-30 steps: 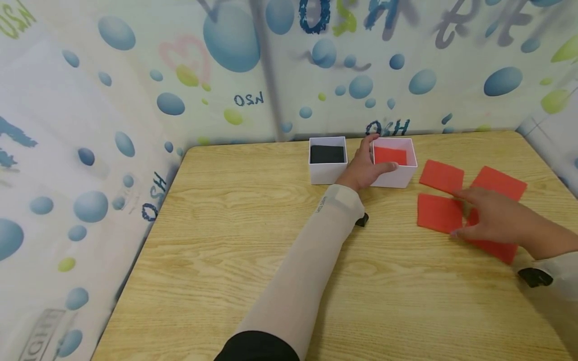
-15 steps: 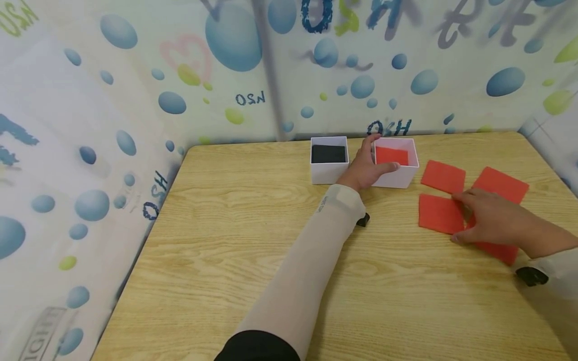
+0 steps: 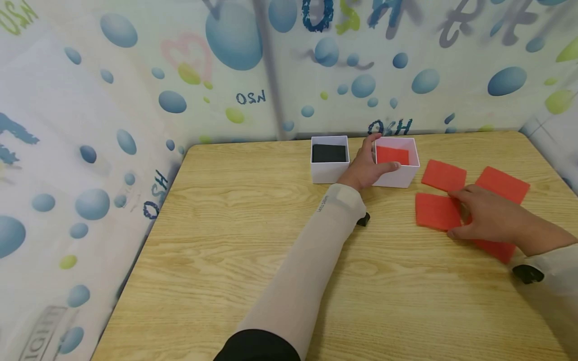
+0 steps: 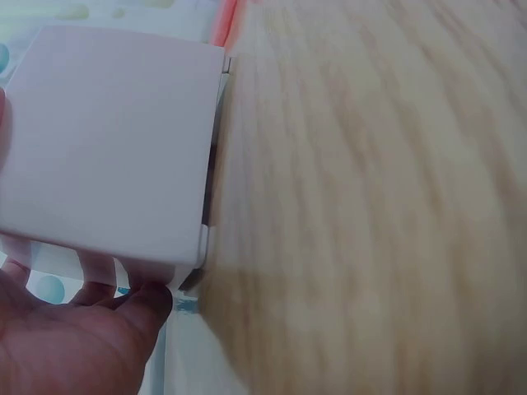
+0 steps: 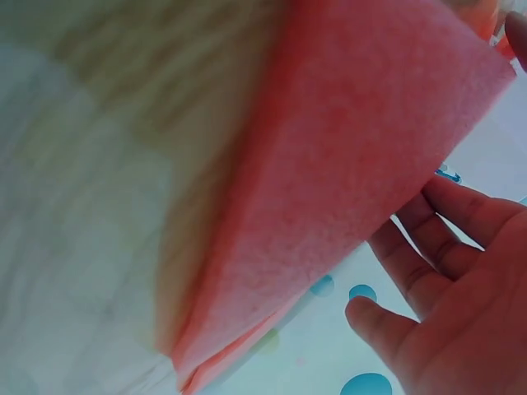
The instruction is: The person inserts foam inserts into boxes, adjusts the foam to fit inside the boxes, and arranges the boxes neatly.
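Observation:
My left hand [image 3: 361, 169] grips a white open-topped box [image 3: 397, 176], thumb along its front rim and fingers down its left side. In the left wrist view the box's plain wall [image 4: 115, 140] fills the upper left. A red felt-like piece [image 3: 392, 155] lies inside that box. At right, my right hand [image 3: 489, 215] holds a red felt-like square [image 3: 437, 211] between thumb and index finger by its right edge. Beneath this hand another red square [image 3: 496, 249] is partly covered. Close to the right wrist camera, a large red square [image 5: 354, 148] appears with layered edges.
Left of the gripped box stands a second white box [image 3: 330, 173] with a black piece [image 3: 329, 153] inside. Two more red squares lie behind the right hand, one to the left [image 3: 444, 175] and one to the right [image 3: 503, 184]. A patterned sheet [image 3: 289, 65] hangs behind the wooden table [image 3: 217, 240].
The right hand has shifted slightly left, and the near-left red square has slid left with it. The left hand keeps its place on the white box.

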The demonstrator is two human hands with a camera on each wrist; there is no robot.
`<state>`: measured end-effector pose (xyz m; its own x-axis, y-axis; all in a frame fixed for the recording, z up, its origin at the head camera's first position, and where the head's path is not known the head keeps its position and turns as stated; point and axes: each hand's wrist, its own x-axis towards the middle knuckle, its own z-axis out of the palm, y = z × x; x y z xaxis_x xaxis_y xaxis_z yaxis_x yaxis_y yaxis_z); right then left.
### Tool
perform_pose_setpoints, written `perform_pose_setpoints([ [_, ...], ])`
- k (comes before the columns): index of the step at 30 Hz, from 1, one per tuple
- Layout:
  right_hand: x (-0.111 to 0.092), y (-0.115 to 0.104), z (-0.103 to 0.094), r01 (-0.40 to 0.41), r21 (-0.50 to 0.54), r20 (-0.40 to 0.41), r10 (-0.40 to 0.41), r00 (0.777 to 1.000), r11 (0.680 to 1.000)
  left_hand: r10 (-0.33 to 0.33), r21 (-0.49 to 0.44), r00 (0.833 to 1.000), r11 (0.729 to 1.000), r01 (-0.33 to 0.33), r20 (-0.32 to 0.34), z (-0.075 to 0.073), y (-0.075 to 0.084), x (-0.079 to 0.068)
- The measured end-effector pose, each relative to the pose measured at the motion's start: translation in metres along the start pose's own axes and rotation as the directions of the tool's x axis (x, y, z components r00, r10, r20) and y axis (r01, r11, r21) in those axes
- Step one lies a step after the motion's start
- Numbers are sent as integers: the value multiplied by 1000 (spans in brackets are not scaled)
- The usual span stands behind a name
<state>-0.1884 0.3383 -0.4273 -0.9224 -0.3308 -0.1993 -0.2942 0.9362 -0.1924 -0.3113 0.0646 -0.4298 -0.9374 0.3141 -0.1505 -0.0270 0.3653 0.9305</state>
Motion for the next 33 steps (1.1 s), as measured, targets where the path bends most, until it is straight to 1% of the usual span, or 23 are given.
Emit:
perform_pose_setpoints([
  [8,1,-4,-3,22,32,-36,-21,999,999,7,-14,1000,1000,-7,4,-1,0,0],
  [21,-7,-6,-12,-1,98,-62,7,998,995,18,-47,1000,999,-18,7,-1,-3,1],
  [33,-9,-4,-14,4,156,-124,16,992,988,34,-62,999,998,-33,16,-1,-4,1],
])
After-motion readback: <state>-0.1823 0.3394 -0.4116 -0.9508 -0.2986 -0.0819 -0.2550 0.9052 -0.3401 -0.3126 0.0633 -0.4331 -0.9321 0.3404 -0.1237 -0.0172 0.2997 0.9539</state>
